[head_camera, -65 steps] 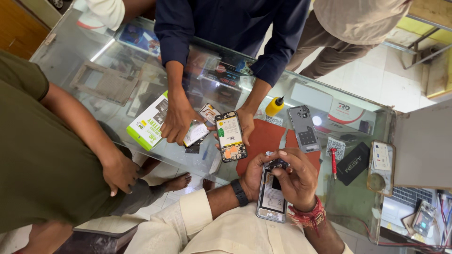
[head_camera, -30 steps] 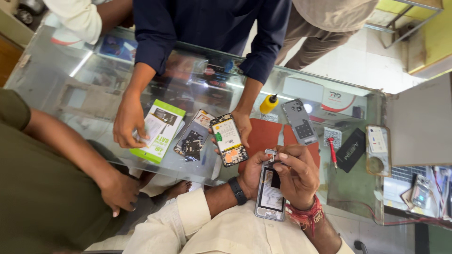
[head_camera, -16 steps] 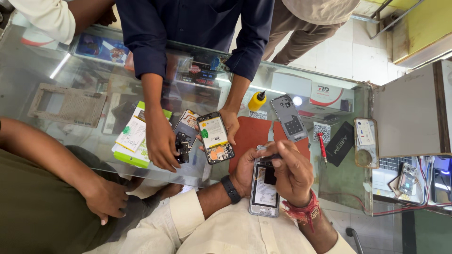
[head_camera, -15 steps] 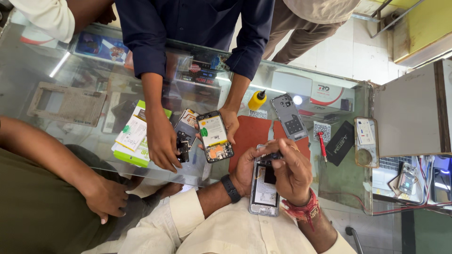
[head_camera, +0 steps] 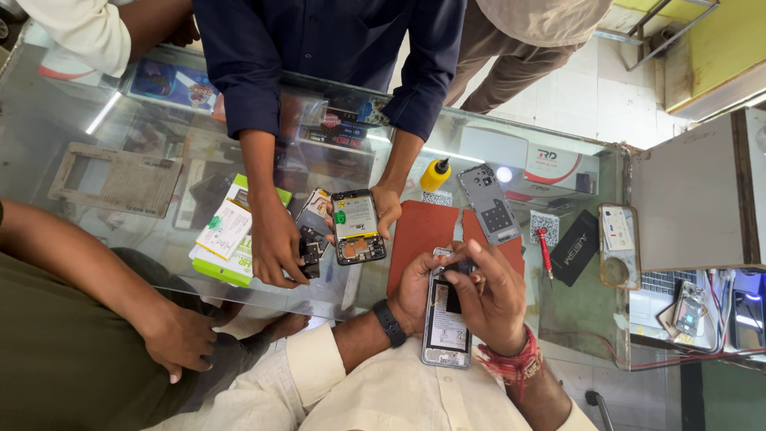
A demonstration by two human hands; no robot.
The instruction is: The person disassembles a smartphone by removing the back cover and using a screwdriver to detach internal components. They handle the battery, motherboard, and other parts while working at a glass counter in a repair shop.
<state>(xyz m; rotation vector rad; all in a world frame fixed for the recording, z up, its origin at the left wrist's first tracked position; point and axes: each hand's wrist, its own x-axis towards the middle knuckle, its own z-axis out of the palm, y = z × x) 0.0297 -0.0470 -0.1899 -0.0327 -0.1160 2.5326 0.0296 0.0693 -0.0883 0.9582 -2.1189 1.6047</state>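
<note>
Starting at the counter's left end, I see a grey mesh frame lying flat on the glass counter, with boxed goods showing through from the shelf below. A person in an olive shirt leans in at the near left corner, one hand hanging just below the near edge. Next comes a green and white box, partly covered by the hand of a person in a dark blue shirt across the counter; that person's other hand holds an opened phone with its battery showing. A yellow dropper bottle stands near the far edge, beside a grey back cover and a red mat.

Over the near edge, my left hand cups the open phone from its left side, fingers curled around it. My right hand lies over its top end, fingers bent down onto a dark part there, hiding it.

Further right lie a red screwdriver, a black case and a clear phone case. Beyond the right edge I see pale floor tiles and a yellow wall.
</note>
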